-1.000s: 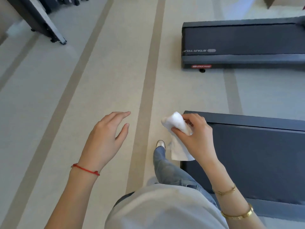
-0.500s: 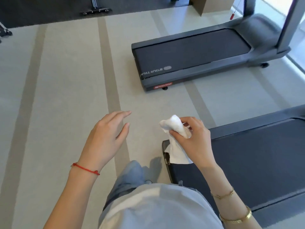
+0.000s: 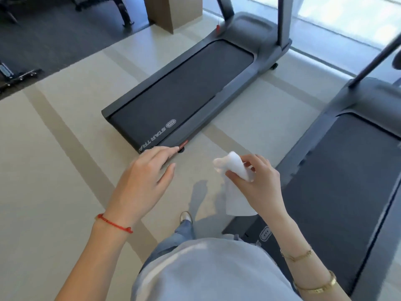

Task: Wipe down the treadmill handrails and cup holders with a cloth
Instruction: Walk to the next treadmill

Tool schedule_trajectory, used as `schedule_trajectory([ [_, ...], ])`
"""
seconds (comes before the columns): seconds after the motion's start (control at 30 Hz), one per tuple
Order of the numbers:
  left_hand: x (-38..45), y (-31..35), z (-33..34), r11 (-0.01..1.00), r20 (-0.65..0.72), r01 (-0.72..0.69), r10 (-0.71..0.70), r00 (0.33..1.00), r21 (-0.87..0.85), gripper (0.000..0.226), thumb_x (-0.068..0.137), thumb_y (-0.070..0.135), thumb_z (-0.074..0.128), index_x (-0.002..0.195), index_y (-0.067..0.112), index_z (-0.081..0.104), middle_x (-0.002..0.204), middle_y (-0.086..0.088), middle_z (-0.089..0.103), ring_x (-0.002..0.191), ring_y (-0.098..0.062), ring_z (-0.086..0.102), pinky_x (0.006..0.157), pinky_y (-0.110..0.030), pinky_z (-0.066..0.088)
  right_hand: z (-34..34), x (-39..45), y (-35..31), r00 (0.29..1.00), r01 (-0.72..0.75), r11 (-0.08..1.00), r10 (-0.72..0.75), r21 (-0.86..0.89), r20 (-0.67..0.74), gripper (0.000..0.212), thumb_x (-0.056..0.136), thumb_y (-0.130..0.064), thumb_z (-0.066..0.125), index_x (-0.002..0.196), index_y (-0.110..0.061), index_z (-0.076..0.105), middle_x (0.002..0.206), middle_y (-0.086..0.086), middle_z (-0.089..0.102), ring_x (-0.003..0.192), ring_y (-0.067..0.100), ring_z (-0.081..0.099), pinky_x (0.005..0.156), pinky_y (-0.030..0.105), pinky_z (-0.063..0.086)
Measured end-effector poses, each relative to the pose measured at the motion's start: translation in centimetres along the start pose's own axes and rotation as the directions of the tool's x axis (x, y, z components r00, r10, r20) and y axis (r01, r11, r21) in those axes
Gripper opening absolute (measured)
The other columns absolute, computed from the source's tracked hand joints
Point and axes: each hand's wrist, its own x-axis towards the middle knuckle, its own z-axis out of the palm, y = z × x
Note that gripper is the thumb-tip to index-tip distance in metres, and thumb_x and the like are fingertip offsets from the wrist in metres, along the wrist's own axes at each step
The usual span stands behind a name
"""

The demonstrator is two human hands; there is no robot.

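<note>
From the head camera, looking down, the person's right hand (image 3: 257, 183) is raised in front of the body and pinches a white cloth (image 3: 235, 170) between thumb and curled fingers; the bunched top of the cloth sticks out to the left of the fingers, and a flat tail of it hangs down below the hand. The left hand (image 3: 143, 181) is held out to the left of it, palm down, fingers straight and loosely together, holding nothing and touching nothing. A thin red string bracelet (image 3: 114, 223) circles the left wrist, and two gold bracelets (image 3: 314, 285) sit on the right forearm. On the right, close to the person, lies the near treadmill (image 3: 347, 181), its dark belt running away toward the far right, with one dark upright rising at the top right edge; its handrails and cup holders are out of the frame. Further off, in the middle of the scene, a second treadmill (image 3: 186, 92) lies at an angle on the pale striped floor (image 3: 54, 170), with white lettering at its near end and two uprights at its far end. Below the hands show a grey top, a jeans leg and the tip of one shoe (image 3: 186, 216). Far left, on darker flooring, stand parts of other gym machines (image 3: 13, 72), and a brown box-like object (image 3: 171, 11) stands at the far middle.
</note>
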Motion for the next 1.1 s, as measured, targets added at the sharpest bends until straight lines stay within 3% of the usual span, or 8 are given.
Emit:
schedule_trajectory([
  [0.2,12.7,-3.6,-1.8,0.982,0.108,-0.185,0.188,0.976,-0.035,0.032,0.095,0.017,0.058,0.128,0.017,0.061,0.125,0.006,0.062,0.117,-0.012,0.055,0.1,-0.04,0.046,2.0,7.0,-2.5,0.979,-0.144,0.99,0.142,-0.005,-0.148,0.031,0.075,-0.027,0.083,0.099,-0.018,0.067,0.086,-0.024,0.052,0.083,0.01,0.052,0.07,0.009,0.037],
  [0.3,18.2,-3.9,-1.3,0.962,0.16,-0.267,0.271,0.949,-0.052,0.034,0.096,0.017,0.058,0.129,0.017,0.061,0.126,0.005,0.063,0.118,-0.013,0.056,0.102,-0.039,0.045,2.5,10.1,-2.4,0.958,-0.203,0.979,0.196,-0.014,-0.212,0.03,0.075,-0.028,0.083,0.098,-0.018,0.067,0.087,-0.019,0.056,0.082,0.009,0.052,0.071,0.008,0.037],
  [0.53,30.9,-2.3,1.6,0.903,0.284,-0.413,0.429,0.858,-0.115,0.037,0.097,0.019,0.055,0.134,0.016,0.058,0.129,0.004,0.061,0.121,-0.014,0.055,0.105,-0.034,0.043,2.1,17.9,0.1,0.882,-0.316,0.949,0.301,0.019,-0.362,0.034,0.076,-0.029,0.082,0.102,-0.014,0.066,0.096,-0.008,0.063,0.085,0.013,0.058,0.071,0.021,0.048],
  [0.63,36.7,-0.3,3.7,0.871,0.312,-0.47,0.49,0.814,-0.143,0.037,0.098,0.018,0.055,0.134,0.016,0.057,0.13,0.004,0.061,0.121,-0.014,0.055,0.105,-0.032,0.042,0.8,21.8,2.0,0.846,-0.352,0.934,0.343,0.054,-0.409,0.033,0.077,-0.028,0.081,0.103,-0.015,0.066,0.099,-0.006,0.064,0.088,0.015,0.058,0.074,0.025,0.05],
  [0.83,48.7,6.2,8.4,0.797,0.308,-0.566,0.603,0.736,-0.21,0.037,0.097,0.019,0.056,0.134,0.017,0.058,0.129,0.003,0.062,0.119,-0.016,0.057,0.105,-0.033,0.044,-4.1,30.4,7.3,0.771,-0.408,0.908,0.396,0.091,-0.499,0.034,0.078,-0.031,0.08,0.106,-0.018,0.065,0.101,-0.009,0.064,0.09,0.01,0.057,0.072,0.009,0.044],
  [0.97,56.3,11.1,10.9,0.735,0.294,-0.629,0.678,0.674,-0.254,0.037,0.096,0.019,0.057,0.134,0.018,0.058,0.127,0.004,0.062,0.118,-0.016,0.058,0.103,-0.036,0.046,-8.1,36.0,10.3,0.699,-0.421,0.897,0.417,0.137,-0.581,0.031,0.078,-0.03,0.081,0.103,-0.021,0.065,0.098,-0.012,0.064,0.091,0.012,0.058,0.076,0.024,0.051],
  [1.1,63.0,16.0,13.9,0.673,0.281,-0.678,0.739,0.612,-0.296,0.036,0.097,0.021,0.056,0.133,0.019,0.059,0.127,0.006,0.062,0.115,-0.014,0.058,0.1,-0.028,0.045,-11.8,40.7,13.0,0.616,-0.436,0.882,0.436,0.176,-0.656,0.028,0.077,-0.029,0.081,0.1,-0.026,0.065,0.097,-0.018,0.063,0.094,0.009,0.059,0.078,0.026,0.051],
])
